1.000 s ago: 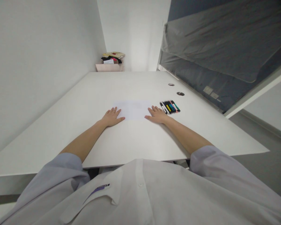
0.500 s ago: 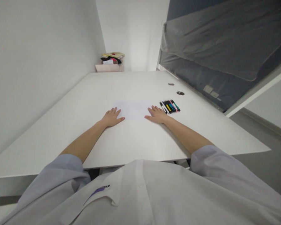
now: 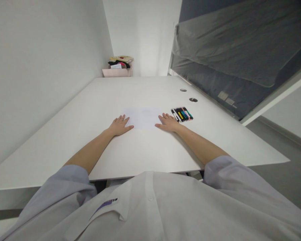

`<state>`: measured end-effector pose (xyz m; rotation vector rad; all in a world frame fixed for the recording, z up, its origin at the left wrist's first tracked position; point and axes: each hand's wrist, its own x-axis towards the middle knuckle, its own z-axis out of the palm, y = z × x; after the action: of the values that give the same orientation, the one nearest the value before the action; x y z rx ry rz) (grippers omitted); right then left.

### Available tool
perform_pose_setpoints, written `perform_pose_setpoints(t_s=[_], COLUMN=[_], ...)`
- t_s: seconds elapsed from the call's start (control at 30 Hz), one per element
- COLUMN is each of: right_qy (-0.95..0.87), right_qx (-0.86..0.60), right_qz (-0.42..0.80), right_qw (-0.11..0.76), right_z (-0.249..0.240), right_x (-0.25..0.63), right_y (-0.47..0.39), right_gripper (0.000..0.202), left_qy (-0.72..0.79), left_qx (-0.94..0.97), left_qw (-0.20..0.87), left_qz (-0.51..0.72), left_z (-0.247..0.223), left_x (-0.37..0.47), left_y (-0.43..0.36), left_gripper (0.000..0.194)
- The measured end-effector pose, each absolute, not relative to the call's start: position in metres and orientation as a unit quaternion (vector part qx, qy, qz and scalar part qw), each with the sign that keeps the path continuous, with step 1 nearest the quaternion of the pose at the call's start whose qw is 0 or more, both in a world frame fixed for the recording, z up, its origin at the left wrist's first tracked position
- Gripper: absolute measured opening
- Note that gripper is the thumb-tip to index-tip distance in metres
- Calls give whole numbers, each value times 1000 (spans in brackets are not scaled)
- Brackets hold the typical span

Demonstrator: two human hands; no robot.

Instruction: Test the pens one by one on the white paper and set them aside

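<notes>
A white sheet of paper (image 3: pixel 144 118) lies flat on the white table (image 3: pixel 130 154), between my two hands. My left hand (image 3: pixel 119 126) rests palm down at the sheet's left edge, fingers spread, holding nothing. At the right edge of the sheet, my right hand (image 3: pixel 168 123) lies flat with its fingers apart and nothing in it. Just right of that hand is a row of several coloured markers (image 3: pixel 182 114), side by side, in black, white, yellow, blue, green and pink.
An open box (image 3: pixel 116 72) with a yellow item and dark and red things stands at the table's far end. Two round grommets (image 3: pixel 193 99) sit near the right side. A dark panel with grey cloth (image 3: pixel 230 47) rises along the right edge; a wall borders the left.
</notes>
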<state>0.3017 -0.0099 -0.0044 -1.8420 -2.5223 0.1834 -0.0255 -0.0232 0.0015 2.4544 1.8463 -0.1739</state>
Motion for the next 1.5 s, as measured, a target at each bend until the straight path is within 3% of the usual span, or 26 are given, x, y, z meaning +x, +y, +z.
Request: perform_pose_setpoints(t_s=[0.8,1.33,1.5], right_qy=[-807,-824,-849], right_qx=[-587,-564,-523], right_qz=[55,33,14], right_qw=[16,35,66], right_z=[-6,-7,-4], right_x=[303,308,315], right_y=[-9,-7,-3], right_gripper=[88,72,58], left_qy=[603,606,606], left_qx=[795,793,793], left_qw=[32,29,38], left_qz=[-54,-54,-49], left_z=[1,3,2], left_x=[-26,-24,-25], left_y=[-24,-26,-26], left_gripper=[89,89,88])
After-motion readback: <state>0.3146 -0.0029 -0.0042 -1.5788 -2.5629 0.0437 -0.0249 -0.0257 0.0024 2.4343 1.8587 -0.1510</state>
